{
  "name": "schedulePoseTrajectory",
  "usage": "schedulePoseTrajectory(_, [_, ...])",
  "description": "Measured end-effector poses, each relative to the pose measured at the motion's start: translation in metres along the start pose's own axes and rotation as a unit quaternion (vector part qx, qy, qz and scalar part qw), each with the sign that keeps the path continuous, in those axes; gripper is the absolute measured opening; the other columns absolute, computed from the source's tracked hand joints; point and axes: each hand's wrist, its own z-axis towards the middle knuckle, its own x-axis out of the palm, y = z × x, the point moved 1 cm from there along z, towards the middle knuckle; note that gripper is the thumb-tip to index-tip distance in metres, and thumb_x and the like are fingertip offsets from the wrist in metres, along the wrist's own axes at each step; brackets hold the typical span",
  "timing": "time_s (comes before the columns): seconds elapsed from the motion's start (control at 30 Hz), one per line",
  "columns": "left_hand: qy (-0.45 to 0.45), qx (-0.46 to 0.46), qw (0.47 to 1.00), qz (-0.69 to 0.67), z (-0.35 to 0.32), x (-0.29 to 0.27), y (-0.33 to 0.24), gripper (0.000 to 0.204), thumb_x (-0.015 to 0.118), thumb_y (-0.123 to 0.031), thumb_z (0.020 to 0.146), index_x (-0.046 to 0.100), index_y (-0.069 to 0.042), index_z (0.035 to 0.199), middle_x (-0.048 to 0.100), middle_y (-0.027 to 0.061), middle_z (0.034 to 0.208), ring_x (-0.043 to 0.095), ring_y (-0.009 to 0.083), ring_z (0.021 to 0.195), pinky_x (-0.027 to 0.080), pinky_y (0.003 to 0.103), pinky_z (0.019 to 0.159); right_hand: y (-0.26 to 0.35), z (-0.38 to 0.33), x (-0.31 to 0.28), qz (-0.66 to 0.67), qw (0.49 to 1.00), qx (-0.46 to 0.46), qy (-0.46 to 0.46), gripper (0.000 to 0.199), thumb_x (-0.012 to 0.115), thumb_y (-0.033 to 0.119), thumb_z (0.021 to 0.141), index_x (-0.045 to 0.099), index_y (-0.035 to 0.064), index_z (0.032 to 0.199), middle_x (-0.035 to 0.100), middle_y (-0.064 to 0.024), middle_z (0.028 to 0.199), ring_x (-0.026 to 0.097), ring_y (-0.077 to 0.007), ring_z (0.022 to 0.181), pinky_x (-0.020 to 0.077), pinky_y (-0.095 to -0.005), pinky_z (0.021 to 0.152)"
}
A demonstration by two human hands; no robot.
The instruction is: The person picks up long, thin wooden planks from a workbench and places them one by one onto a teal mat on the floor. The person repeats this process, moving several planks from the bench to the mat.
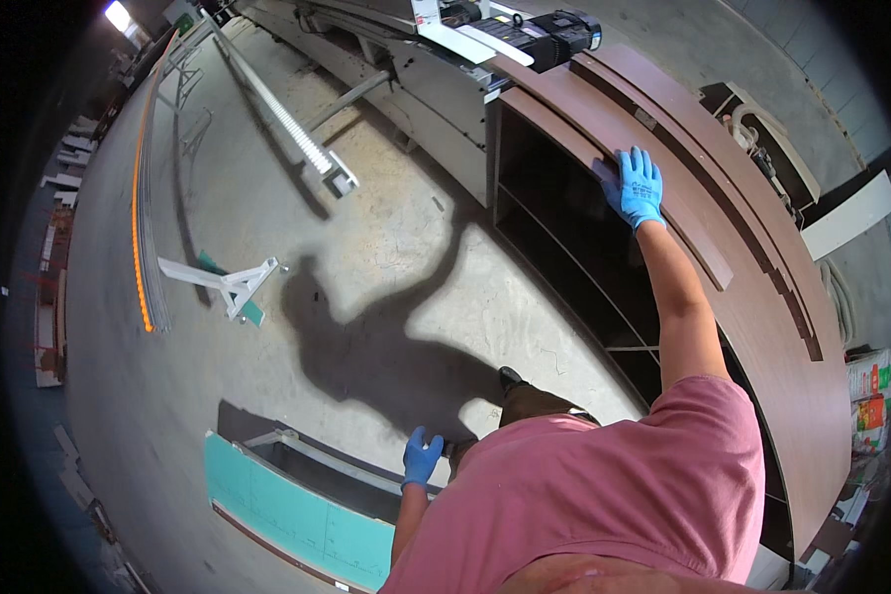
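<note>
My right hand (636, 188), in a blue glove, lies on a long brown board strip (694, 241) along the edge of a brown cabinet-like unit. Its fingers are stretched out over the strip, with the thumb off to the left side. Below the strip, the unit's dark open compartments (554, 223) face the floor area. My left hand (422, 458), also gloved in blue, hangs low at my side. Its fingers are loosely bent and apart, with nothing seen in them. Nearest to it is a low bench with a teal top (297, 510).
More brown strips (752, 223) lie on the unit's broad top (782, 396). Beyond it stands a long grey machine (416, 89) with black motors (559, 38). A ribbed metal rail (277, 114) and a white stand (236, 284) jut over the concrete floor at left.
</note>
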Motion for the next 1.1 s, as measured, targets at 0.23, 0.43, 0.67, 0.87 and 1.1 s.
schedulePoseTrajectory(0.23, [0.083, 0.028, 0.987, 0.132, 0.060, -0.008, -0.088, 0.078, 0.080, -0.046, 0.090, 0.062, 0.006, 0.145, 0.067, 0.0315, 0.142, 0.066, 0.0429, 0.134, 0.053, 0.047, 0.111, -0.105, -0.007, 0.027, 0.069, 0.994, 0.044, 0.069, 0.064, 0.073, 0.047, 0.094, 0.056, 0.0132, 0.146, 0.063, -0.0151, 0.148, 0.060, -0.0382, 0.134, 0.0494, -0.0522, 0.110])
schedulePoseTrajectory(0.43, [0.115, 0.023, 0.972, 0.202, 0.081, -0.016, -0.114, 0.082, 0.076, -0.049, 0.090, 0.059, 0.006, 0.149, 0.063, 0.0303, 0.149, 0.061, 0.0432, 0.140, 0.049, 0.048, 0.116, -0.128, -0.038, -0.001, 0.085, 0.989, 0.057, 0.109, 0.064, 0.075, 0.040, 0.093, 0.057, 0.0110, 0.147, 0.067, -0.0189, 0.142, 0.064, -0.0417, 0.129, 0.0515, -0.0512, 0.109])
schedulePoseTrajectory(0.67, [0.143, 0.060, 0.969, 0.194, 0.100, -0.004, -0.152, 0.082, 0.075, -0.050, 0.091, 0.059, 0.004, 0.151, 0.062, 0.0293, 0.151, 0.059, 0.0430, 0.142, 0.047, 0.048, 0.119, -0.176, -0.099, -0.011, 0.075, 0.993, 0.060, 0.070, 0.068, 0.076, 0.037, 0.092, 0.056, 0.0115, 0.151, 0.065, -0.0192, 0.146, 0.062, -0.0411, 0.132, 0.0495, -0.0502, 0.112])
schedulePoseTrajectory(0.87, [0.134, 0.053, 0.966, 0.215, 0.103, 0.001, -0.125, 0.081, 0.074, -0.052, 0.091, 0.061, 0.002, 0.150, 0.064, 0.0275, 0.150, 0.061, 0.0427, 0.140, 0.048, 0.048, 0.117, -0.201, -0.137, -0.030, 0.092, 0.990, 0.074, 0.077, 0.068, 0.078, 0.035, 0.090, 0.058, 0.0096, 0.149, 0.067, -0.0197, 0.144, 0.063, -0.0420, 0.131, 0.0502, -0.0501, 0.112])
schedulePoseTrajectory(1.1, [0.146, -0.014, 0.960, 0.239, 0.086, -0.008, -0.116, 0.082, 0.072, -0.054, 0.090, 0.061, 0.001, 0.149, 0.064, 0.0266, 0.150, 0.060, 0.0412, 0.142, 0.048, 0.047, 0.118, -0.210, -0.140, -0.052, 0.059, 0.973, 0.136, 0.174, 0.081, 0.082, 0.043, 0.083, 0.057, 0.0060, 0.150, 0.064, -0.0224, 0.147, 0.060, -0.0404, 0.137, 0.0491, -0.0490, 0.114])
